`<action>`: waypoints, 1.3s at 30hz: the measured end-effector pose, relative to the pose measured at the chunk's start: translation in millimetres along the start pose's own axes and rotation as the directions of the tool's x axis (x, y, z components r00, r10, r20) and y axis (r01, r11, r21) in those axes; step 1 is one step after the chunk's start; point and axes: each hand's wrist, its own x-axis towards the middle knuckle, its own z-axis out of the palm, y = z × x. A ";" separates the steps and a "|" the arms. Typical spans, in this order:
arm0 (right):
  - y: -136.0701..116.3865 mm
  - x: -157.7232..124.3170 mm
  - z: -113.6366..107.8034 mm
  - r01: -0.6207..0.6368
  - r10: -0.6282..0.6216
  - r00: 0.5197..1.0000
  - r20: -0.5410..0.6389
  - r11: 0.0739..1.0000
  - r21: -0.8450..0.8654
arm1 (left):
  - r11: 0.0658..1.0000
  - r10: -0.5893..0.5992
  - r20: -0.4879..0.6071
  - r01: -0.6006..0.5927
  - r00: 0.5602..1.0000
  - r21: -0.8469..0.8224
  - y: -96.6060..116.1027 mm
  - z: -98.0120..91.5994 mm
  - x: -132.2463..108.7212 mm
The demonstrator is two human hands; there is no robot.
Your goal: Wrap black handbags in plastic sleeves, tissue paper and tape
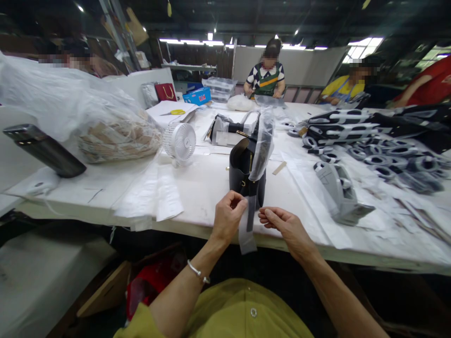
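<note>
The black, smooth-sided bag with gold-coloured fittings [237, 171] stands near the front edge of the white worktable [207, 195], just beyond the fingers of both hands, its flat dark strap [251, 218] hanging between them toward that edge. The left hand [229, 213] has thumb and forefinger pinched on the left side of a translucent plastic film strip [248, 245], which lies along the strap and droops over the front edge. The right hand [285, 225], fingers curled and thumb near forefinger, is just right of the strap; whether it grips anything cannot be determined.
</note>
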 end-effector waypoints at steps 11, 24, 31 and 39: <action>-43.3 30.0 17.1 0.073 -0.073 0.997 -0.017 0.997 0.036 | 0.962 0.192 -0.128 -0.161 0.973 0.220 14.8 14.9 39.7; -49.2 52.7 45.3 0.062 -0.061 0.998 -0.032 0.998 0.007 | 0.996 0.063 -0.132 -0.071 0.989 -0.059 6.1 3.9 36.7; -42.6 53.0 50.1 0.240 -0.267 0.959 -0.097 0.944 -0.227 | 0.877 -0.202 -0.059 0.153 0.978 -0.455 -7.9 9.9 27.8; -53.4 54.6 48.4 0.146 -0.176 0.979 -0.104 0.959 -0.244 | 0.984 -0.046 -0.071 0.033 0.996 -0.175 2.8 0.5 31.8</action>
